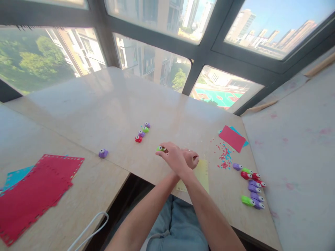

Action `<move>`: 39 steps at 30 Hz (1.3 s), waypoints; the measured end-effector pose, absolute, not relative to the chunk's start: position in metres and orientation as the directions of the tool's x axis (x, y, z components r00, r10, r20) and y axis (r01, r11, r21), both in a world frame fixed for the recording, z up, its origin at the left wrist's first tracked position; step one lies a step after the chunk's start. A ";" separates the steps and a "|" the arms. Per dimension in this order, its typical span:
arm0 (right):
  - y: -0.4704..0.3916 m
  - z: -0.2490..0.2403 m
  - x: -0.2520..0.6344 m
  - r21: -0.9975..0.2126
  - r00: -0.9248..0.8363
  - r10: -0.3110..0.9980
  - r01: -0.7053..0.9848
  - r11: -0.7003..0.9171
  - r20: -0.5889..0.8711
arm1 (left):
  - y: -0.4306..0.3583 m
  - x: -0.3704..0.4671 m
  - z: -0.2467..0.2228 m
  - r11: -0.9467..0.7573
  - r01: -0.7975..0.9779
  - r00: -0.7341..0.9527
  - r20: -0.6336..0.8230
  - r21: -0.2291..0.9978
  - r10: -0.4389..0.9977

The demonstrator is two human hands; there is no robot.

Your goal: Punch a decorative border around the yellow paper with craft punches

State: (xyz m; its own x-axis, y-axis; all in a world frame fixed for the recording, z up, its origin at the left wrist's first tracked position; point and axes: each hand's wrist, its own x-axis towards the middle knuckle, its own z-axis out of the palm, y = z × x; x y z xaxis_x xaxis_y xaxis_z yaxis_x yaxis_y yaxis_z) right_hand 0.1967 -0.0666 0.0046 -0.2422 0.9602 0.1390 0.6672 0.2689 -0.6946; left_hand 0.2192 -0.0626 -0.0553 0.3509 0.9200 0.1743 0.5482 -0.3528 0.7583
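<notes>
My forearms cross, the right one on top. My right hand (171,155) reaches to the left and pinches a small green craft punch (159,149) between thumb and fingers, at the table's middle. Just right of it, my left hand (192,159) is curled closed beside the top of a yellow sheet (201,176); whatever its fingers may hold is hidden. Small notches line the sheet's edges, and my arm partly covers it. Left of my right hand stands a short row of punches, with a red one (138,139) nearest me.
A lone purple punch (103,153) stands left, near red notched sheets (39,188) and a blue sheet (18,176). To the right are paper bits (225,157), red cards (232,138) and several punches (254,188) by the wall. A white cable (90,226) hangs lower left.
</notes>
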 end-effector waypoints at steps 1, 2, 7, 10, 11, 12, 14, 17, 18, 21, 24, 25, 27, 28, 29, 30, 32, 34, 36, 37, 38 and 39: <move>-0.062 0.004 0.189 -0.667 -0.313 0.945 0.685 0.293 0.093 | -0.061 0.219 -0.055 -0.364 0.548 0.359 0.181 0.754 0.916; -0.058 0.002 0.182 -0.640 -0.375 0.926 0.701 0.315 0.045 | -0.060 0.218 -0.054 -0.375 0.546 0.367 0.189 0.749 0.911; -0.045 -0.004 0.154 -0.572 -0.500 0.864 0.728 0.378 -0.066 | -0.060 0.214 -0.054 -0.403 0.530 0.391 0.207 0.746 0.897; -0.041 -0.005 0.142 -0.537 -0.510 0.857 0.742 0.400 -0.066 | -0.061 0.213 -0.054 -0.407 0.510 0.392 0.216 0.758 0.894; -0.040 -0.005 0.138 -0.525 -0.510 0.857 0.749 0.403 -0.070 | -0.062 0.212 -0.054 -0.406 0.504 0.389 0.219 0.763 0.895; -0.039 -0.006 0.135 -0.516 -0.507 0.859 0.757 0.402 -0.075 | -0.062 0.212 -0.054 -0.403 0.498 0.384 0.222 0.768 0.896; -0.038 -0.006 0.130 -0.507 -0.499 0.863 0.766 0.395 -0.081 | -0.063 0.212 -0.054 -0.395 0.490 0.374 0.222 0.777 0.901; -0.036 -0.007 0.123 -0.513 -0.495 0.866 0.762 0.396 -0.067 | -0.063 0.212 -0.054 -0.387 0.481 0.364 0.222 0.787 0.904; -0.035 -0.008 0.121 -0.517 -0.499 0.864 0.758 0.398 -0.065 | -0.063 0.211 -0.054 -0.386 0.479 0.363 0.223 0.788 0.905; -0.031 -0.010 0.114 -0.500 -0.503 0.861 0.767 0.402 -0.080 | -0.063 0.211 -0.055 -0.384 0.472 0.356 0.226 0.794 0.907; -0.028 -0.011 0.107 -0.443 -0.467 0.881 0.806 0.391 -0.072 | -0.062 0.211 -0.056 -0.384 0.466 0.354 0.229 0.797 0.907; -0.028 -0.012 0.106 -0.429 -0.451 0.891 0.818 0.384 -0.061 | -0.062 0.211 -0.056 -0.384 0.465 0.356 0.229 0.798 0.906; -0.030 -0.013 0.105 -0.425 -0.431 0.901 0.825 0.373 -0.045 | -0.062 0.211 -0.057 -0.384 0.464 0.358 0.228 0.798 0.905; -0.032 -0.014 0.106 -0.433 -0.427 0.903 0.822 0.369 -0.041 | -0.062 0.211 -0.057 -0.384 0.465 0.358 0.227 0.798 0.906; -0.034 -0.015 0.108 -0.448 -0.427 0.904 0.815 0.367 -0.036 | -0.062 0.212 -0.057 -0.384 0.467 0.356 0.228 0.797 0.906; -0.036 -0.016 0.111 -0.467 -0.428 0.903 0.805 0.365 -0.031 | -0.062 0.212 -0.058 -0.384 0.469 0.352 0.231 0.795 0.907; -0.041 -0.017 0.118 -0.509 -0.423 0.906 0.784 0.354 -0.022 | -0.062 0.212 -0.058 -0.387 0.478 0.344 0.237 0.789 0.908; -0.046 -0.019 0.125 -0.548 -0.410 0.912 0.765 0.338 -0.011 | -0.062 0.213 -0.059 -0.389 0.488 0.337 0.243 0.781 0.910; -0.050 -0.019 0.132 -0.578 -0.387 0.922 0.750 0.322 0.012 | -0.062 0.213 -0.058 -0.390 0.499 0.332 0.245 0.774 0.911; -0.053 -0.019 0.136 -0.593 -0.371 0.928 0.740 0.317 0.033 | -0.062 0.213 -0.058 -0.392 0.505 0.333 0.245 0.769 0.911; -0.056 -0.018 0.139 -0.608 -0.354 0.933 0.728 0.315 0.060 | -0.062 0.213 -0.057 -0.392 0.514 0.333 0.244 0.763 0.911; -0.059 -0.017 0.143 -0.626 -0.337 0.937 0.712 0.317 0.092 | -0.062 0.213 -0.057 -0.397 0.520 0.338 0.245 0.756 0.909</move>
